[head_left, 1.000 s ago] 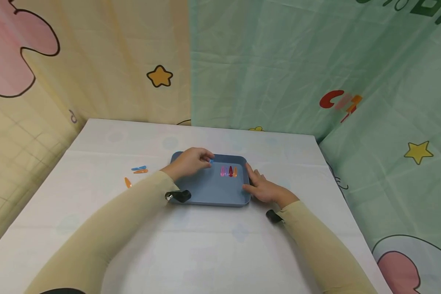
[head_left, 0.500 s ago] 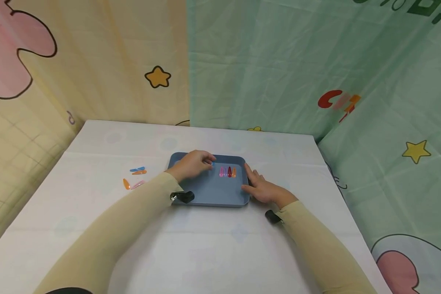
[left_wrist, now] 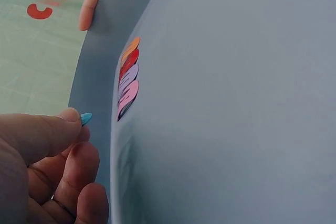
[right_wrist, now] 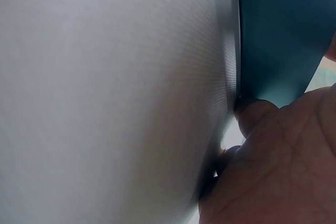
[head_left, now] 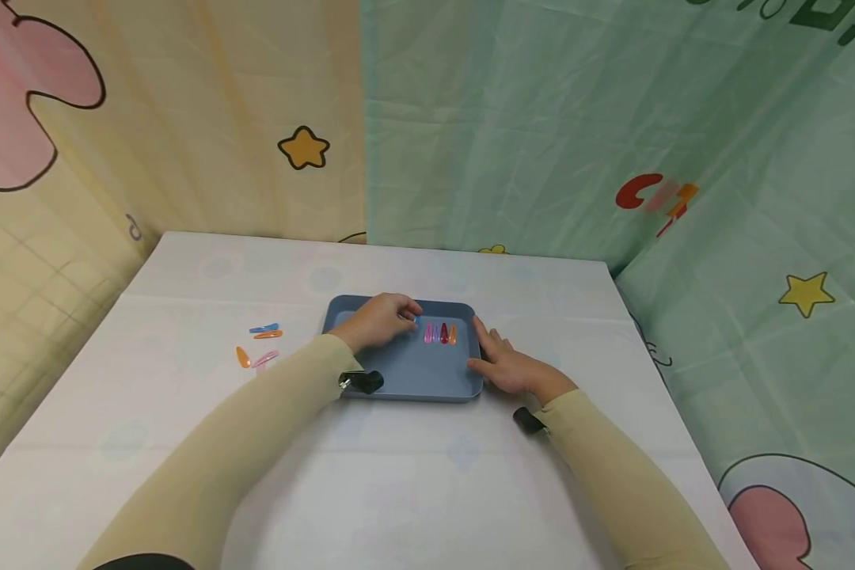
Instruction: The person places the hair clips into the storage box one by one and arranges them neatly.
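Note:
Over the blue-grey tray [head_left: 399, 372], my left hand [head_left: 385, 321] pinches a light blue snap hair clip [left_wrist: 86, 118] between thumb and forefinger; only its tip shows in the left wrist view. Just right of those fingertips, a pink clip [head_left: 428, 333], a lilac clip [head_left: 436, 333], a red clip [head_left: 445, 333] and an orange clip [head_left: 452, 334] lie side by side on the tray, all pointing the same way. My right hand [head_left: 509, 362] rests against the tray's right side with fingers extended along the rim and the thumb at its edge.
Left of the tray, more clips lie loose on the white-covered table [head_left: 399, 475]: a blue one [head_left: 264, 328], an orange one [head_left: 268, 334], another orange one [head_left: 243, 357] and a pink one [head_left: 265, 359]. Printed curtains [head_left: 484, 142] hang behind the table.
My left hand has shifted slightly right and nearer, towards the row, still pinching the blue clip. Its sleeve now uncovers the loose pink clip. The right hand stays at the tray's side.

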`<state>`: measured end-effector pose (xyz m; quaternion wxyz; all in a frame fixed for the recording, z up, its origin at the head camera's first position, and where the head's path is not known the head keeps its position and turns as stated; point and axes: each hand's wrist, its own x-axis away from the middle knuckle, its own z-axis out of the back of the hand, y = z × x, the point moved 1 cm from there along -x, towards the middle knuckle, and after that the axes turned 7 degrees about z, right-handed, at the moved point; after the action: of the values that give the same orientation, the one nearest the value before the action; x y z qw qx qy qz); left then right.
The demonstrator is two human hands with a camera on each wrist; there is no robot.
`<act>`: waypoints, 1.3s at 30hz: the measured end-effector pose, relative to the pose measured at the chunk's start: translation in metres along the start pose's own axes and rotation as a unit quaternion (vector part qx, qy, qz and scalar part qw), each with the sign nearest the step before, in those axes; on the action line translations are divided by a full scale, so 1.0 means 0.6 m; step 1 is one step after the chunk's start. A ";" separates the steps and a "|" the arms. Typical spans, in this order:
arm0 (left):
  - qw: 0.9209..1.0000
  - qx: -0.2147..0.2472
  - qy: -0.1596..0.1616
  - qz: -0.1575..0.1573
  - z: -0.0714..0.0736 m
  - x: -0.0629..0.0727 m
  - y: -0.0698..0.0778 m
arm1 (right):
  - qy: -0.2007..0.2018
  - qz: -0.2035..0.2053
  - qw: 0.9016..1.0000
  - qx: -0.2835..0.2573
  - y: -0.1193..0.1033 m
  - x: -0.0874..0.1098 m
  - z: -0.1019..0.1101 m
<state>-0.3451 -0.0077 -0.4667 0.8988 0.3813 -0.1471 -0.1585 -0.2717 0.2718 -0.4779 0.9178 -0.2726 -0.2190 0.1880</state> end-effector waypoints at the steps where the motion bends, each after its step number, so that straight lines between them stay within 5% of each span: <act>1: 1.000 0.000 0.000 0.003 -0.001 -0.001 0.000 | 0.000 0.000 1.000 0.001 0.000 0.000 0.000; 16: 1.000 -0.012 -0.006 0.026 -0.015 -0.012 -0.001 | -0.004 -0.004 1.000 0.005 -0.003 0.002 0.002; 39: 0.999 -0.035 0.009 0.011 -0.034 -0.017 -0.012 | -0.008 -0.003 1.000 0.010 0.005 -0.002 0.001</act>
<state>-0.3479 0.0046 -0.4870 0.9147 0.3488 -0.1379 -0.1502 -0.2734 0.2735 -0.4795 0.9191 -0.2612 -0.2254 0.1901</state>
